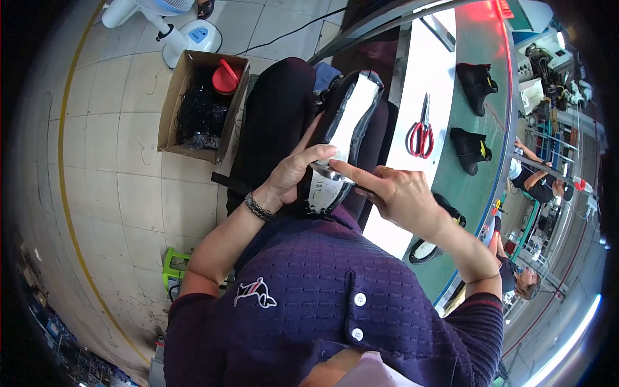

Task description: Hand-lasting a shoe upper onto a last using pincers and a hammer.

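A black shoe [351,119] lies upside down across my lap, its white underside facing up. The underside has a dark rim, and its nearer end is scuffed and marked. My left hand [298,169] grips the shoe from the left, thumb pressed onto the white underside. From the right, my right hand [403,193] stretches its index finger to the underside, close to the left thumb. Its other fingers are curled, and a dark piece shows beneath them; I cannot make out what it is.
Red-handled scissors [422,132] lie on the white ledge [380,222] to the right. Beyond it, a green conveyor belt [445,177] carries several black shoes. A cardboard box [169,113] with dark scraps and a red container [225,77] stands left, near a fan [193,42]. People work at far right.
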`<state>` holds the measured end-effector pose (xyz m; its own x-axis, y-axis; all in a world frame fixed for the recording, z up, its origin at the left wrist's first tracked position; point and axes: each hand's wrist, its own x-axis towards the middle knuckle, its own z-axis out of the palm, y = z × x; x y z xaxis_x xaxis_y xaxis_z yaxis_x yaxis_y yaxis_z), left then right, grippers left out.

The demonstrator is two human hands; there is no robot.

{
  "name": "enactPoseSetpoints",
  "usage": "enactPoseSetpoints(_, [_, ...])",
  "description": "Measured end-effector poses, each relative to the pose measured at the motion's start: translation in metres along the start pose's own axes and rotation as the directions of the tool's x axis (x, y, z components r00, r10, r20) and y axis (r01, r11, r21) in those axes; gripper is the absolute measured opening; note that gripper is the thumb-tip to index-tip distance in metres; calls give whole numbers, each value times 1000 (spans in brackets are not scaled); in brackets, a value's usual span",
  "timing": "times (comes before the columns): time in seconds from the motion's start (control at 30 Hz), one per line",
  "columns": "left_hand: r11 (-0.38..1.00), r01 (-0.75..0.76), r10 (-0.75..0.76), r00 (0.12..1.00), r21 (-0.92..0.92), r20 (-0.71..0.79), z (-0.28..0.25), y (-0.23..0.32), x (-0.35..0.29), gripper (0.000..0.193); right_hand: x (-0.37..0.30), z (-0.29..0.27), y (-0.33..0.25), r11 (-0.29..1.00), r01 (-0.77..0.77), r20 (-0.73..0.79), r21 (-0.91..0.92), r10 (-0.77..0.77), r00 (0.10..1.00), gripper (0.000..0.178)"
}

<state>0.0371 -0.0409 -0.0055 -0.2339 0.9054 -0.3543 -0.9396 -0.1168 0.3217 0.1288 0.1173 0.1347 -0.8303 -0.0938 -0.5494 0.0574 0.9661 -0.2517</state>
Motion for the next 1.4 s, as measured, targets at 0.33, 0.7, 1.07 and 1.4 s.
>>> enactPoseSetpoints(0.33, [976, 29, -43, 997, 216, 62, -23, 1, 1, 85, 35, -7, 7, 999, -31, 25, 17, 30, 999, 65])
enactPoseSetpoints(0.7, [959, -121, 137, 990, 256, -45, -25, -28, -16, 70, 27, -12, -2, 1000, -19, -84, -4, 18, 996, 66])
enactPoseSetpoints(1.07, [924, 21, -36, 999, 382, 34, -19, -22, -25, 115, -6, 24, -32, 964, 244, -99, -103, -254, 962, 83])
enactPoseSetpoints(1.4, [940, -51, 11, 993, 338, 119, -17, -24, -25, 130, -20, 34, -34, 958, 286, -87, 4, -285, 955, 77])
